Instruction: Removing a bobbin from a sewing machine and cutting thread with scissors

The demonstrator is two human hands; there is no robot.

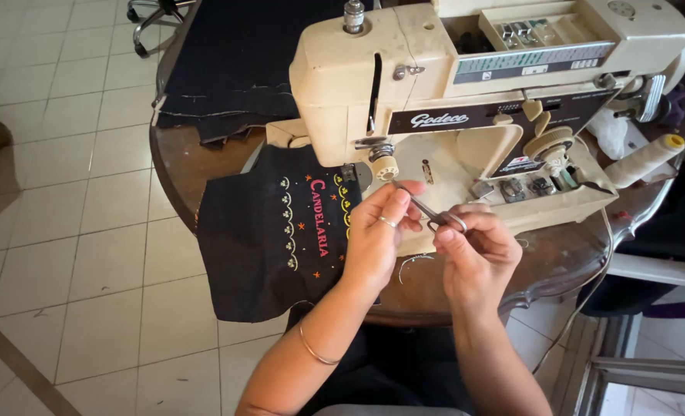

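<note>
A cream sewing machine point(466, 69) stands on a dark wooden table point(558, 258). Under its needle area lies a black embroidered cloth point(269, 231) with coloured stitching and lettering. My left hand point(377, 235), wearing a ring and a bracelet, rests over the cloth's right edge, its fingertips touching the tip of small metal scissors point(433, 213). My right hand point(477, 254) grips the scissors by their handle loops, just in front of the machine's bed. The blades point up and left toward the needle.
More dark fabric point(235, 65) is piled at the table's far left. A cream thread cone point(647, 160) lies to the right of the machine. An office chair base point(154, 19) stands on the tiled floor point(65, 192) at top left.
</note>
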